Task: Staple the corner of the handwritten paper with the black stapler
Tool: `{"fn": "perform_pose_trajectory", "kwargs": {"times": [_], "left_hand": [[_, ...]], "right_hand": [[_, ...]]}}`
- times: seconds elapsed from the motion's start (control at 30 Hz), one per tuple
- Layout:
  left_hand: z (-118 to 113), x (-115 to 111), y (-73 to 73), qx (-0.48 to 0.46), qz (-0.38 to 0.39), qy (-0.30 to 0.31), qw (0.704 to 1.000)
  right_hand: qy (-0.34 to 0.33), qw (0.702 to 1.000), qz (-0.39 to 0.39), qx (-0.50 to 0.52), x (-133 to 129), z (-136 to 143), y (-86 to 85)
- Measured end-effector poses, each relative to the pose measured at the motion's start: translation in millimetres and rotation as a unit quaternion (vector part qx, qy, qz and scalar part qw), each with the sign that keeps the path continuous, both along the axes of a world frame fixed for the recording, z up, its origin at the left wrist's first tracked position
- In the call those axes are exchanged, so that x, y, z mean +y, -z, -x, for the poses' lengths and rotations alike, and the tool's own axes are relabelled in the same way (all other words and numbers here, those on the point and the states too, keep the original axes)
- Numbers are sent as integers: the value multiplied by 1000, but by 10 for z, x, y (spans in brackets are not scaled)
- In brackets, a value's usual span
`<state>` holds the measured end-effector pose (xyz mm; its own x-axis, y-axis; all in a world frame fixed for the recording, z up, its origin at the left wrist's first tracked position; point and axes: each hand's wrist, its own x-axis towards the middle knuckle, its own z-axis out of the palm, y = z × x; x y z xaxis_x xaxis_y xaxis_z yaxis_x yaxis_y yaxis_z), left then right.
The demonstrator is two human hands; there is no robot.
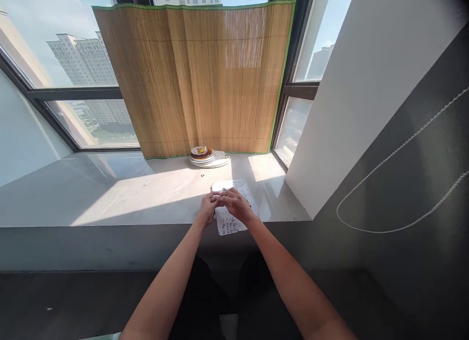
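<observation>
Above a white sheet with dark marks (229, 225) on the window ledge, my two hands meet, fingertips together. My left hand (208, 207) is closed in a pinch. From the other side, my right hand (236, 203) bends its fingers over the left fingertips, also pinching. Whatever lies between the fingers is too small or hidden to make out. The sheet sticks out a little over the ledge's front edge, and my hands cover part of it. Small dark bits lie on the sheet close to my right hand.
Behind the sheet, a stack of round plates or discs (202, 157) sits against a hanging bamboo blind (220, 86). The pale ledge (146, 203) ends at a front edge before my knees. At right stand a white wall (330, 95) and a hanging white cord (373, 231).
</observation>
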<state>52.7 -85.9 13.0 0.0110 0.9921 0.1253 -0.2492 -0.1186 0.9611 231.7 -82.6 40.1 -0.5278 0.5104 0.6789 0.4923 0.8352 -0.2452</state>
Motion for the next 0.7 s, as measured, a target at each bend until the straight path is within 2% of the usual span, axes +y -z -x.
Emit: {"fn": "perform_pose_trajectory", "kwargs": {"times": [0.2,0.3,0.37,0.43,0.47,0.57,0.7], "left_hand": [[-29,-8,-11,32,14,0,999],[-40,-11,-18,11,23,1,1000],[-42,-13,-25,0,28,0,1000],[-40,-17,-31,7,29,3,1000],[-38,-20,-35,16,27,5,1000],[-34,-36,-49,45,17,15,999],[-44,-57,-65,70,13,16,997]], "right_hand": [[-14,1000,3,23,-24,-71,146],[44,997,33,50,54,-250,156],[149,982,91,77,198,-470,158],[278,939,183,91,406,-732,171],[313,922,207,91,522,-857,184],[347,899,253,87,881,-1107,225],[343,892,281,91,1279,-1109,225]]}}
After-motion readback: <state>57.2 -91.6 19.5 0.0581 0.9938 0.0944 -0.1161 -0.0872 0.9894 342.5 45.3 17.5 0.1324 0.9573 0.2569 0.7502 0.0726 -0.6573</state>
